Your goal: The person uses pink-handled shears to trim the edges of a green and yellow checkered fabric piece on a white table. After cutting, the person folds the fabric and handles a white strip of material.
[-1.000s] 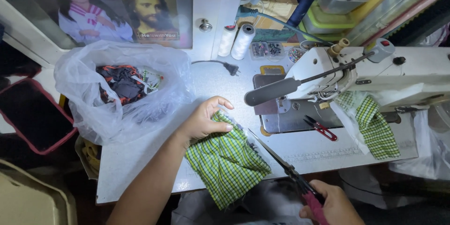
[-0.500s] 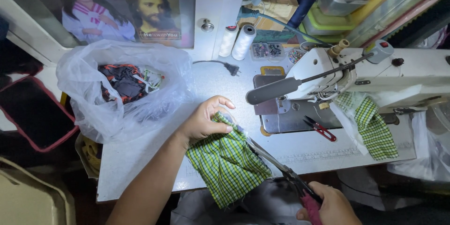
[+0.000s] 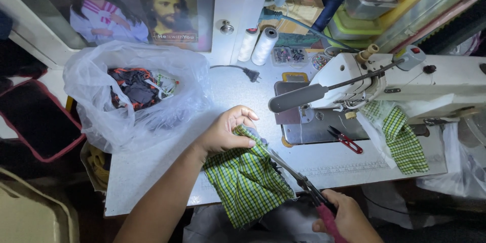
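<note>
Half the right hand (image 3: 349, 220) off-frame

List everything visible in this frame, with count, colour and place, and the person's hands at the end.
checked cloth: one, green and white, front table edge
scissors: one pair, dark blades, pink handle, at the cloth's right edge
sewing machine: one, white, right
second checked cloth: one, green, under the machine arm
thread snips: one, red, beside the needle plate
plastic bag: one, clear, holding dark scraps, left
thread spools: two, white, back
table: one, white
left hand: pressing the cloth's top corner
right hand: grip closed on the scissors handle
</note>
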